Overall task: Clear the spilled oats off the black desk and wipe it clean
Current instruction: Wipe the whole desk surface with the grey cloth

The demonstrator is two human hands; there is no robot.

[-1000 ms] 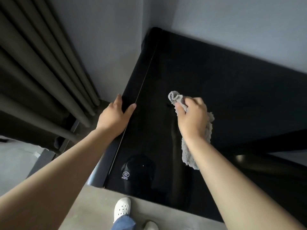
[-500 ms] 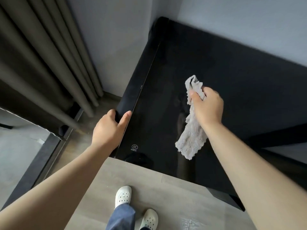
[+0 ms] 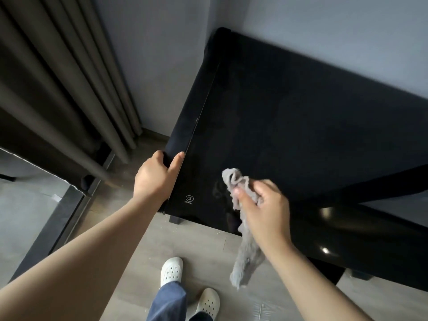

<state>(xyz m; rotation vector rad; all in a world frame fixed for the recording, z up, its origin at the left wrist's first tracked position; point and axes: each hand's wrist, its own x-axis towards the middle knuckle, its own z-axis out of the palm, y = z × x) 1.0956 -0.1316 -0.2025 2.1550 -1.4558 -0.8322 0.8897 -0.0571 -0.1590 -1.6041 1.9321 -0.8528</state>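
The black glossy desk (image 3: 289,126) fills the upper right of the head view, its left front corner nearest me. My left hand (image 3: 156,179) grips the desk's left edge near that corner, thumb on top. My right hand (image 3: 266,212) holds a crumpled grey cloth (image 3: 245,262) over the desk's front edge; one end bunches above my fingers, the long tail hangs down past the edge toward the floor. No oats are visible on the desk top. A few pale specks lie on the floor beside the desk leg.
Dark curtains (image 3: 60,89) hang at the left against a grey wall (image 3: 157,54). A wooden floor (image 3: 129,246) lies below, with my white clogs (image 3: 171,272) and blue trouser leg. A small white mark (image 3: 189,199) sits near the desk's corner.
My right hand has drawn the cloth back from the middle of the desk to the front edge, where its tail now hangs off. My left hand has slid along the left edge toward the corner.
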